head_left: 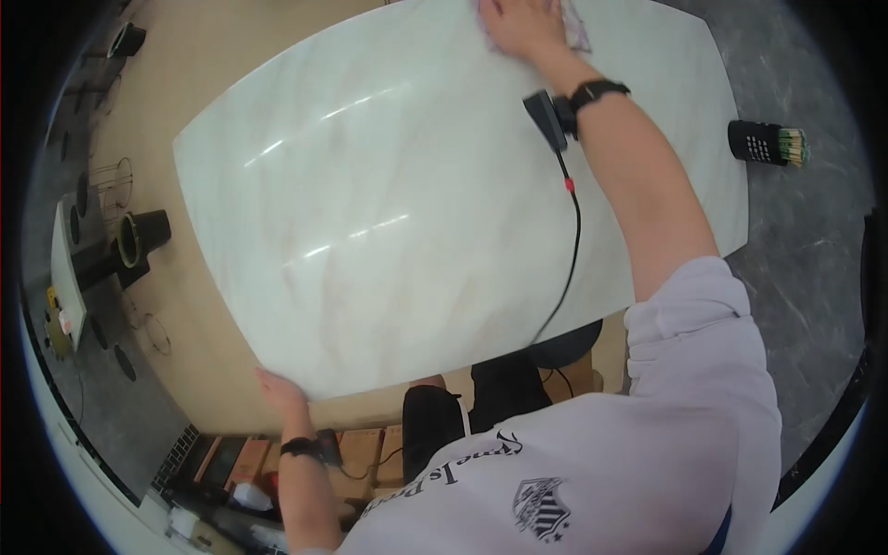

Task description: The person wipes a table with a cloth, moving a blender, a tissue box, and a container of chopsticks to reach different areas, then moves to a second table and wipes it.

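The cloth [578, 28], white with some purple, is at the far side of the surface [370, 203], under the right hand [525, 26]. The fingers of this hand lie over the cloth; I cannot tell if they are clenching it, because the picture cuts them. The left hand [280, 388] is at the near left corner of the surface, but I cannot tell if its fingers grasp the edge. The surface is pale and marble-patterned, with curved edges. At its right edge there is a black holder [757, 141] with white print, full of thin sticks [793, 147]. From the device [548, 120] beside the right wrist, a black cable [578, 231] with a red piece goes to the near edge.
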Available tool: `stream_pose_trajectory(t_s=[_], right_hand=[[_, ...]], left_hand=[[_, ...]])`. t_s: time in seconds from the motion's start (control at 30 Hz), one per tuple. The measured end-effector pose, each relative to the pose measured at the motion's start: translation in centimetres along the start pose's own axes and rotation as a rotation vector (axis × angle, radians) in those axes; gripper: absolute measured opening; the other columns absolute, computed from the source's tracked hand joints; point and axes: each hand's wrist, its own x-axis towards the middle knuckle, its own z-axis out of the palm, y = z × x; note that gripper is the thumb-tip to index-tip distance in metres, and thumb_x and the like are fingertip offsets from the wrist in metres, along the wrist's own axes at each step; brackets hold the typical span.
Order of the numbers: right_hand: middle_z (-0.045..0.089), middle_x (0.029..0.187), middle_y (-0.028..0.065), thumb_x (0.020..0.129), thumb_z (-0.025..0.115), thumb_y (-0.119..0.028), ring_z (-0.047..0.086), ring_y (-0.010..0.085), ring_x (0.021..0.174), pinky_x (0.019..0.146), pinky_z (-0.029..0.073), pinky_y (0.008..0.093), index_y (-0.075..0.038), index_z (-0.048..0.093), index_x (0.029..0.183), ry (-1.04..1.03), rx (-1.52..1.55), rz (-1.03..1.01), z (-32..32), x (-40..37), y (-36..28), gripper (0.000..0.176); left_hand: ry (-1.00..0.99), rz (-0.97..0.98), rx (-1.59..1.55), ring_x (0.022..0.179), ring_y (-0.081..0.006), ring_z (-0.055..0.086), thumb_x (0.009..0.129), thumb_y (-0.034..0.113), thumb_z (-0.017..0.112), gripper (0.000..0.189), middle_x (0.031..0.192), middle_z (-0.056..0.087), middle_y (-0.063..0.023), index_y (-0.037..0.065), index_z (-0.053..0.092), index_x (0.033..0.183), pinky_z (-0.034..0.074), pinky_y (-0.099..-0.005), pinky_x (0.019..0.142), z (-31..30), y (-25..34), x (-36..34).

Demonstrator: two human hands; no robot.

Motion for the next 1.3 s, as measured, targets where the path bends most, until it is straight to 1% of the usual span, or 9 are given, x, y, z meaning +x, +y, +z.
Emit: stream_pose_trajectory(t_s=[0.07, 0.27, 0.33, 0.43, 0.63, 0.7, 1.03, 1.17, 1.3], right_hand=[[0.038, 0.162, 0.0103, 0.102, 0.045, -0.039, 0.030, 0.0350, 0.151, 0.120, 0.021, 0.0622, -0.026, 0.044, 0.154, 0.222, -0.168, -0.130, 4.8, -3.3, 4.0, 0.054], [0.043, 0.157, 0.0160, 0.094, 0.055, -0.033, 0.034, 0.0391, 0.148, 0.119, 0.020, 0.0629, -0.022, 0.054, 0.148, -0.044, -0.046, 0.029, -1.2, -31.8, 6.2, 0.055], [0.032, 0.164, 0.0174, 0.096, 0.052, -0.031, 0.025, 0.0420, 0.152, 0.120, 0.014, 0.0642, -0.016, 0.053, 0.149, -0.173, -0.014, 0.108, -2.4, -39.8, 7.5, 0.055], [0.033, 0.163, 0.0180, 0.095, 0.053, -0.030, 0.025, 0.0428, 0.152, 0.120, 0.014, 0.0652, -0.015, 0.053, 0.149, -0.188, -0.001, 0.143, -3.3, -43.6, 8.5, 0.056], [0.033, 0.163, 0.0161, 0.096, 0.052, -0.030, 0.025, 0.0407, 0.152, 0.120, 0.016, 0.0632, -0.017, 0.047, 0.153, -0.093, -0.036, 0.150, -3.6, -33.8, 10.5, 0.059], [0.041, 0.158, 0.0142, 0.096, 0.054, -0.032, 0.031, 0.0373, 0.150, 0.121, 0.020, 0.0599, -0.021, 0.050, 0.151, 0.021, -0.066, 0.082, -3.1, -27.1, 12.0, 0.056], [0.038, 0.161, 0.0084, 0.101, 0.043, -0.040, 0.028, 0.0315, 0.152, 0.122, 0.019, 0.0563, -0.027, 0.043, 0.155, 0.258, -0.152, -0.018, 2.2, 3.4, 15.2, 0.055], [0.044, 0.156, 0.0098, 0.099, 0.047, -0.037, 0.033, 0.0317, 0.149, 0.121, 0.022, 0.0563, -0.025, 0.049, 0.151, 0.304, -0.151, -0.053, 1.5, -1.8, 15.8, 0.053], [0.046, 0.154, 0.0120, 0.095, 0.057, -0.031, 0.036, 0.0336, 0.147, 0.120, 0.022, 0.0585, -0.024, 0.053, 0.148, 0.177, -0.052, 0.001, -2.4, -19.3, 16.5, 0.054]], left_hand=[[-0.009, 0.094, -0.014, 0.130, -0.0396, 0.053, 0.110, 0.051, 0.033, 0.072, 0.146, 0.053, -0.0275, -0.012, 0.049, 0.142, 0.040, -0.0411, 0.112, 1.1, -0.4, 0.8], [0.030, 0.120, 0.350, 0.122, -0.0417, 0.055, 0.107, 0.041, 0.043, 0.059, 0.136, 0.057, -0.0290, -0.011, 0.055, 0.132, 0.041, -0.0446, 0.108, -0.1, 3.4, 0.2], [0.229, 0.527, 0.519, 0.122, -0.0433, 0.054, 0.100, 0.031, 0.058, 0.050, 0.130, 0.058, -0.0281, -0.007, 0.055, 0.132, 0.040, -0.0468, 0.109, 0.4, 7.5, -1.9], [-0.166, 0.955, 0.277, 0.129, -0.0428, 0.049, 0.088, 0.019, 0.074, 0.059, 0.134, 0.055, -0.0251, -0.003, 0.051, 0.138, 0.039, -0.0485, 0.110, 3.5, 21.2, -7.1], [-0.511, 1.286, 0.675, 0.149, -0.0479, 0.026, 0.069, 0.027, 0.092, 0.107, 0.165, 0.027, -0.0199, 0.021, 0.034, 0.159, 0.049, -0.0505, 0.107, 12.2, 38.8, -15.6], [-0.723, 1.153, 0.771, 0.149, -0.0550, 0.020, 0.064, 0.023, 0.094, 0.115, 0.167, 0.022, -0.0202, 0.024, 0.031, 0.160, 0.040, -0.0520, 0.116, 14.5, 40.6, -16.4], [-0.658, 1.037, 0.846, 0.152, -0.0489, 0.018, 0.058, 0.017, 0.095, 0.116, 0.168, 0.020, -0.0188, 0.023, 0.036, 0.159, 0.046, -0.0472, 0.112, 16.1, 40.9, -17.1], [-0.670, 1.024, 0.833, 0.152, -0.0475, 0.018, 0.056, 0.018, 0.097, 0.119, 0.168, 0.020, -0.0173, 0.026, 0.037, 0.158, 0.047, -0.0469, 0.111, 16.5, 40.9, -17.6], [-0.653, 1.006, 0.850, 0.153, -0.0462, 0.017, 0.053, 0.021, 0.098, 0.121, 0.168, 0.019, -0.0165, 0.029, 0.038, 0.158, 0.047, -0.0469, 0.111, 16.6, 40.4, -17.1]])
